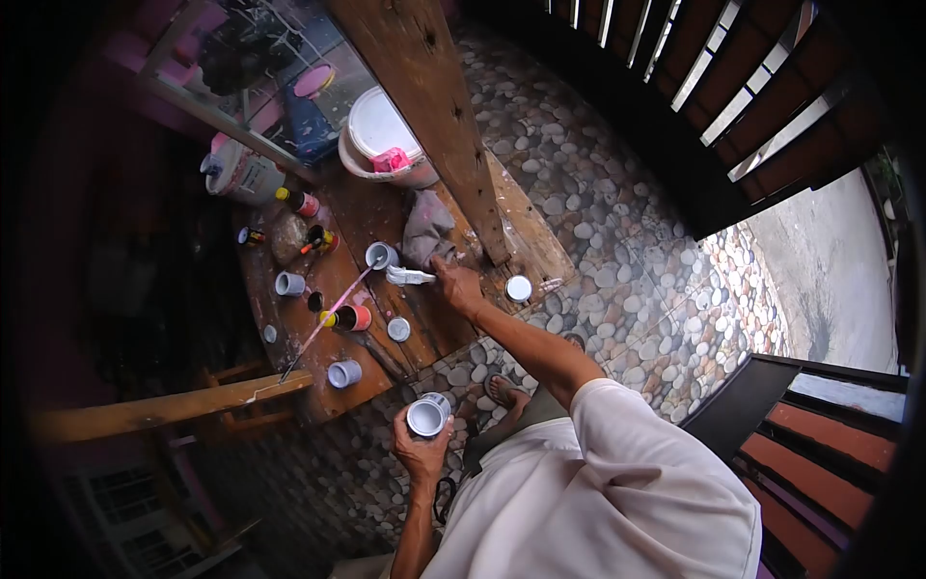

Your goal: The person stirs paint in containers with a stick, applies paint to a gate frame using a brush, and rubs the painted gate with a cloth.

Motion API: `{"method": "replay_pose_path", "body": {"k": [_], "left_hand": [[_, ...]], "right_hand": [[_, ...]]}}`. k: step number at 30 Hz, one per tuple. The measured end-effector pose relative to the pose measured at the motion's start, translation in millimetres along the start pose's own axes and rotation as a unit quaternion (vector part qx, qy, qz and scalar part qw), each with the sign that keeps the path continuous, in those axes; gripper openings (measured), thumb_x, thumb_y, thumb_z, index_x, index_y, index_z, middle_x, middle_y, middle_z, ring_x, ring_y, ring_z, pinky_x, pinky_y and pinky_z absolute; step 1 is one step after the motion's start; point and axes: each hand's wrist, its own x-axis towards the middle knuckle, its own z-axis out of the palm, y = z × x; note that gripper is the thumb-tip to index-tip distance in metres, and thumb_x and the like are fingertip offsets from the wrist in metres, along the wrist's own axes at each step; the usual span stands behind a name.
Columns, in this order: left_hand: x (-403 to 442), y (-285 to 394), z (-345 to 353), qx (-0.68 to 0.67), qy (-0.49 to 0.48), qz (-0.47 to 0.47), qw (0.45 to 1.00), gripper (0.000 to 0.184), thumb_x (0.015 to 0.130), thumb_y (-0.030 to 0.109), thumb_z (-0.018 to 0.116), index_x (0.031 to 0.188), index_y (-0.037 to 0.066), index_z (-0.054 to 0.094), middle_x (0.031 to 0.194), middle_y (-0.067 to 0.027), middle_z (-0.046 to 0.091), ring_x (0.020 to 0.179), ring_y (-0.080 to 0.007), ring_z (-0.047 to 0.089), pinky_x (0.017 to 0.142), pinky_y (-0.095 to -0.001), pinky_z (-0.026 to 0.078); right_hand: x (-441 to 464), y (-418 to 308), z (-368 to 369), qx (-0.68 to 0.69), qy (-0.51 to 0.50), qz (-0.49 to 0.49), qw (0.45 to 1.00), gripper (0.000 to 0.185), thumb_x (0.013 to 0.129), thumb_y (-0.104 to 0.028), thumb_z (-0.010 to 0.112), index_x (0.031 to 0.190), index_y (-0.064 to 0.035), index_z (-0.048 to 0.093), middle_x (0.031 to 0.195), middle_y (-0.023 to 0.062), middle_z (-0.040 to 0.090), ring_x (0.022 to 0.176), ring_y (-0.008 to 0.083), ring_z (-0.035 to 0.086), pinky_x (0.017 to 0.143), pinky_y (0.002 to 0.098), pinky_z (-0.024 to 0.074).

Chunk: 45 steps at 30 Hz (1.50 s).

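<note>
My left hand (422, 446) is wrapped round a small paint can (425, 417), its open top facing up with pale grey-white paint inside. At the bench, my right hand (457, 288) has its fingers closed at the lower edge of a crumpled grey rag (427, 227). Right beside those fingers is a white, paint-covered object (409, 276), its kind unclear. Just left of it stands an open can (382, 256), with a long pink-stained stick (333, 311) running from it toward the lower left. A round white lid (518, 288) lies right of my right hand.
The wooden bench (386, 333) carries more small cans (344, 373), a red bottle with a yellow cap (353, 317) and a stone (287, 236). A large white bucket (384, 130) stands behind a slanted wooden post (434, 106). Pebbled floor (617, 280) surrounds the bench.
</note>
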Motion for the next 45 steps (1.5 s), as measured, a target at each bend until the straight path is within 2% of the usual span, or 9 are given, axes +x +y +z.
{"method": "replay_pose_path", "body": {"k": [3, 8, 14, 16, 26, 29, 31, 35, 45], "left_hand": [[-3, -12, -11, 0.008, -0.010, 0.011, 1.000, 0.059, 0.058, 0.021, 0.090, 0.104, 0.002, 0.057, 0.095, -0.0135, 0.064, 0.086, -0.0303, 0.063, 0.077, -0.0400, 0.049], [2, -19, -14, 0.034, -0.041, 0.094, 0.994, 0.061, 0.055, 0.020, 0.089, 0.103, 0.001, 0.057, 0.094, -0.0152, 0.063, 0.087, -0.0363, 0.061, 0.080, -0.0441, 0.047], [12, -13, 8, -0.003, -0.119, 0.187, 0.975, 0.064, 0.055, 0.027, 0.088, 0.105, 0.000, 0.057, 0.092, -0.0159, 0.062, 0.085, -0.0367, 0.060, 0.079, -0.0447, 0.048], [9, 15, 10, -0.029, -0.175, 0.156, 0.972, 0.058, 0.060, 0.017, 0.086, 0.107, 0.000, 0.055, 0.099, -0.0172, 0.064, 0.093, -0.0334, 0.062, 0.086, -0.0430, 0.048], [9, 116, 84, -0.019, -0.266, 0.300, 0.916, 0.060, 0.053, 0.014, 0.086, 0.104, 0.002, 0.056, 0.097, -0.0135, 0.062, 0.091, -0.0319, 0.060, 0.084, -0.0420, 0.047], [2, 146, 130, -0.066, -0.277, 0.328, 0.901, 0.063, 0.052, 0.020, 0.088, 0.104, 0.003, 0.056, 0.094, -0.0151, 0.062, 0.087, -0.0352, 0.061, 0.081, -0.0439, 0.047], [-3, 171, 158, -0.095, -0.306, 0.340, 0.884, 0.063, 0.052, 0.020, 0.088, 0.104, 0.002, 0.057, 0.094, -0.0150, 0.063, 0.087, -0.0352, 0.061, 0.081, -0.0439, 0.047], [-24, 236, 212, -0.100, -0.372, 0.377, 0.842, 0.061, 0.052, 0.016, 0.088, 0.103, 0.002, 0.057, 0.094, -0.0146, 0.063, 0.088, -0.0336, 0.061, 0.080, -0.0417, 0.048], [-86, 384, 348, -0.155, -0.498, 0.438, 0.732, 0.055, 0.053, 0.009, 0.087, 0.100, 0.003, 0.059, 0.091, -0.0110, 0.063, 0.084, -0.0241, 0.064, 0.073, -0.0355, 0.051]], "right_hand": [[2, 1, 7, 0.024, 0.020, -0.007, 0.999, 0.016, 0.084, -0.019, 0.048, 0.095, -0.0128, 0.058, 0.074, 0.0176, 0.063, 0.069, 0.0400, 0.062, 0.059, 0.0498, 0.0475], [-32, -32, -36, 0.127, 0.075, -0.054, 0.988, 0.033, 0.072, -0.007, 0.061, 0.105, -0.0103, 0.062, 0.092, 0.0139, 0.066, 0.087, 0.0346, 0.064, 0.071, 0.0423, 0.0523], [-108, -66, -140, 0.143, 0.156, -0.078, 0.974, 0.045, 0.065, -0.004, 0.070, 0.108, -0.0035, 0.061, 0.101, 0.0158, 0.067, 0.089, 0.0350, 0.066, 0.076, 0.0402, 0.0546], [-138, -67, -167, 0.153, 0.248, -0.085, 0.953, 0.048, 0.066, -0.005, 0.075, 0.111, -0.0026, 0.060, 0.104, 0.0148, 0.068, 0.091, 0.0339, 0.067, 0.078, 0.0386, 0.0556], [-293, -16, -325, 0.087, 0.405, 0.104, 0.904, 0.037, 0.072, -0.006, 0.074, 0.108, -0.0023, 0.065, 0.101, 0.0150, 0.070, 0.086, 0.0265, 0.070, 0.076, 0.0322, 0.0555], [-333, 7, -355, 0.113, 0.438, 0.231, 0.862, 0.031, 0.075, -0.007, 0.071, 0.105, -0.0019, 0.067, 0.094, 0.0139, 0.070, 0.077, 0.0214, 0.070, 0.069, 0.0303, 0.0543], [-356, 23, -372, 0.106, 0.434, 0.365, 0.817, 0.028, 0.077, -0.012, 0.070, 0.103, -0.0019, 0.067, 0.095, 0.0157, 0.070, 0.086, 0.0290, 0.069, 0.073, 0.0340, 0.0538], [-404, 74, -382, 0.061, 0.529, 0.366, 0.763, 0.026, 0.077, -0.014, 0.070, 0.100, -0.0021, 0.068, 0.091, 0.0162, 0.069, 0.081, 0.0310, 0.069, 0.069, 0.0353, 0.0527], [-490, 141, -402, -0.009, 0.631, 0.572, 0.525, 0.026, 0.077, -0.025, 0.071, 0.078, -0.0004, 0.063, 0.065, 0.0197, 0.059, 0.055, 0.0329, 0.054, 0.056, 0.0406, 0.0428]]}}
